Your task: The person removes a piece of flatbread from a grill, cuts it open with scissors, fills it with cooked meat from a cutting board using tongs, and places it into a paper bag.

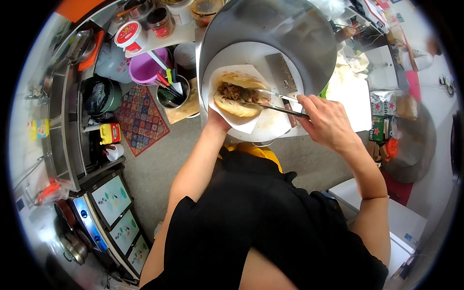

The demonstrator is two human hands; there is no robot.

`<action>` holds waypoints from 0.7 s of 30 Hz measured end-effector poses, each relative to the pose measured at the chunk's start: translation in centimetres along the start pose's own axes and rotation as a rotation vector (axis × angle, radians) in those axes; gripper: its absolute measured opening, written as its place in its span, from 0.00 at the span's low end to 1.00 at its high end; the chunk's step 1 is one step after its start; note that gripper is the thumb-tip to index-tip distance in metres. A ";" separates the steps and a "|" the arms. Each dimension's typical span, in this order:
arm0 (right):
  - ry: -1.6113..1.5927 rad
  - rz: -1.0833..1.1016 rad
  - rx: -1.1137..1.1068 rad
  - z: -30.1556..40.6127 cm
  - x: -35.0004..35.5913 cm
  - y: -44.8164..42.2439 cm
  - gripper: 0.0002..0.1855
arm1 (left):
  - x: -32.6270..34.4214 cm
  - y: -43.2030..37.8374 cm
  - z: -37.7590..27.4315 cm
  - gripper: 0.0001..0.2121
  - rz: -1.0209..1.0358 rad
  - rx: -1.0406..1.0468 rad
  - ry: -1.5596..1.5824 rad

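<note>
My left hand (218, 121) holds a split flatbread (237, 106) in a white paper wrapper (246, 127) from below; most of its fingers are hidden under the paper. Chopped brown meat (232, 91) fills the opening of the bread. Metal tongs (282, 96) are gripped in my right hand (324, 121), their tips at the meat inside the bread. Beneath lies a round white cutting board (277, 128). A cleaver (281, 70) rests on it to the right of the bread, bits of food on its blade.
A large curved metal guard (268, 21) rises behind the board. To the left stand a steel pot (173, 105) with knives, a purple bucket (145, 67) and a shelf with a white tub (130, 35) and jars. A patterned mat (141, 119) lies on the floor. Another person (420, 58) is at the far right.
</note>
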State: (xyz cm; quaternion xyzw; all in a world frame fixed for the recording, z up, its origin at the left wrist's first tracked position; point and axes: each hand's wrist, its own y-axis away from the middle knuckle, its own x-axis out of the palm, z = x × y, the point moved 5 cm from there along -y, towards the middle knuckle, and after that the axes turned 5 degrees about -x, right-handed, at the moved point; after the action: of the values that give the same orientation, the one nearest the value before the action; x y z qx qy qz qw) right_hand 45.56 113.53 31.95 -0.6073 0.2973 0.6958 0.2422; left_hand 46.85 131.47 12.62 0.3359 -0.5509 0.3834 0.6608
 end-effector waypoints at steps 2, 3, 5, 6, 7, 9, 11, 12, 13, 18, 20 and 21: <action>-0.001 -0.010 -0.014 0.5 -1.4 -0.2 0.15 | 0.3 0.0 -0.3 0.28 0.005 0.025 -0.062; -0.002 -0.016 -0.026 0.8 -2.1 -0.3 0.15 | 0.3 -0.1 -0.7 0.28 0.014 0.032 -0.043; -0.005 -0.027 -0.047 1.1 -3.2 -0.3 0.14 | -0.3 -0.3 -1.4 0.27 -0.043 0.072 -0.174; -0.006 -0.033 -0.056 1.1 -3.7 -0.1 0.14 | -0.6 -0.3 -1.8 0.27 -0.070 0.089 -0.151; -0.008 -0.040 -0.066 0.9 -4.0 0.0 0.14 | -0.9 -0.3 -2.2 0.27 -0.097 0.106 -0.129; 0.036 -0.058 -0.061 0.3 -4.5 0.1 0.13 | -1.0 -0.2 -2.6 0.27 -0.124 0.115 -0.139; 0.081 -0.073 -0.069 -0.2 -4.5 -0.5 0.12 | -0.4 -0.3 -2.6 0.26 -0.138 0.100 -0.188; 0.083 -0.080 -0.080 -0.3 -3.9 -0.6 0.11 | 0.1 -0.5 -2.5 0.26 -0.150 0.085 -0.204; 0.084 -0.088 -0.091 -0.4 -3.0 -0.6 0.11 | 0.5 -0.5 -2.3 0.25 -0.175 0.070 -0.206; 0.026 -0.047 -0.089 1.0 -2.2 -0.1 0.10 | 1.1 0.1 -2.8 0.21 -0.277 0.142 -0.223; 0.026 -0.046 -0.107 1.2 -1.9 0.4 0.11 | 0.8 0.1 -2.8 0.21 -0.318 0.126 -0.206; 0.029 -0.052 -0.110 1.3 -1.9 0.5 0.11 | 0.6 0.1 -2.9 0.21 -0.320 0.121 -0.199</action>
State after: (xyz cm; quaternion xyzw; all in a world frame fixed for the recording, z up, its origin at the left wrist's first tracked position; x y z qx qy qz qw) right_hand 44.56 114.16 34.00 -0.6373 0.2459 0.6957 0.2222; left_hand 48.22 134.07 12.74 0.4945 -0.5289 0.2708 0.6343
